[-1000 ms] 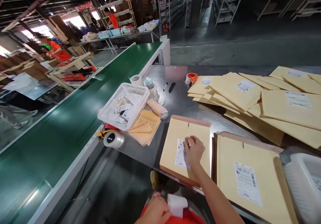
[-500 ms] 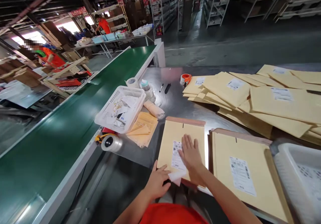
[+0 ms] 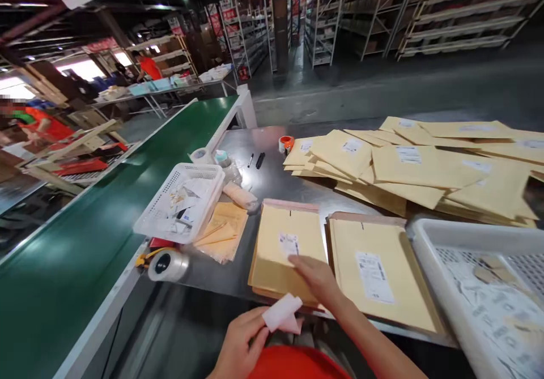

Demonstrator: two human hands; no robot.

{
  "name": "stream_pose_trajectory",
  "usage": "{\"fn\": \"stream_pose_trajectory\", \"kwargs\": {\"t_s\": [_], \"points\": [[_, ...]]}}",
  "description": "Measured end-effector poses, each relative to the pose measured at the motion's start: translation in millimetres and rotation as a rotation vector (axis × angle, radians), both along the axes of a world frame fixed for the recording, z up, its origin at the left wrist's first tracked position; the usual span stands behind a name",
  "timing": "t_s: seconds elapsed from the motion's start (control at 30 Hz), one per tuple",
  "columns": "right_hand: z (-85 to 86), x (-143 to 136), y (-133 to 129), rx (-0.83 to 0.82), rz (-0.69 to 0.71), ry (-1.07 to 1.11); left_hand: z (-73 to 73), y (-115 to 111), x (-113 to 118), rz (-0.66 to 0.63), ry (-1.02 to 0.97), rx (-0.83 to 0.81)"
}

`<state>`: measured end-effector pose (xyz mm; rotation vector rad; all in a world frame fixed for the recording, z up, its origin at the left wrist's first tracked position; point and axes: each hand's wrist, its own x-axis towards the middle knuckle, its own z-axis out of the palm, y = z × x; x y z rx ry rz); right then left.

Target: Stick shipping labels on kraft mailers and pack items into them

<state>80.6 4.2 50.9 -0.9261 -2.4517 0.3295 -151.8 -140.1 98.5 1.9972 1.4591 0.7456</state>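
The labelled envelope stack (image 3: 267,229) lies on the bench (image 3: 278,178). Just right of it sits a second stack (image 3: 345,248); behind it, to the right, sprawls a heap of mailers (image 3: 429,166); left of it are orange packets (image 3: 225,226) and a perforated basket (image 3: 209,216). The right hand (image 3: 318,277) stretches over its near right part, fingers extended; whether that grip pinches anything, I cannot tell. In front of it, the left hand (image 3: 242,339) pinches white paper (image 3: 280,313).

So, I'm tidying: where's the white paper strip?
The strip is lower centre in the head view, in the left hand, below the nearest envelope stack.
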Motion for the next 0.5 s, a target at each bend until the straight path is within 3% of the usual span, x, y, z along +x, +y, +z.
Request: {"fn": "stream_pose_trajectory", "kwargs": {"t_s": [0.1, 0.17, 0.23, 0.3, 0.4, 0.43, 0.5], "points": [[35.1, 56, -9, 0.364, -0.217, 0.278, 5.4, 1, 12, -0.010, -0.049, 0.097], [35.0, 95, -20, 0.479, -0.284, 0.253, 10.3, 4, 24, -0.028, -0.069, 0.162], [9.2, 132, -32, 0.480, -0.335, 0.096, 17.4, 8, 37, -0.066, -0.080, 0.216], [-34.7, 162, -44, 0.411, -0.398, -0.047, 26.5, 11, 49, -0.113, -0.091, 0.240], [-92.7, 185, -61, 0.121, -0.471, -0.166, 43.0, 16, 67, -0.177, -0.129, 0.229], [-100.5, 185, -66, 0.024, -0.505, -0.146, 49.0, 17, 72, -0.185, -0.146, 0.223], [-92.2, 172, -75, -0.157, -0.552, 0.014, 62.2, 19, 84, -0.166, -0.198, 0.195]]}}
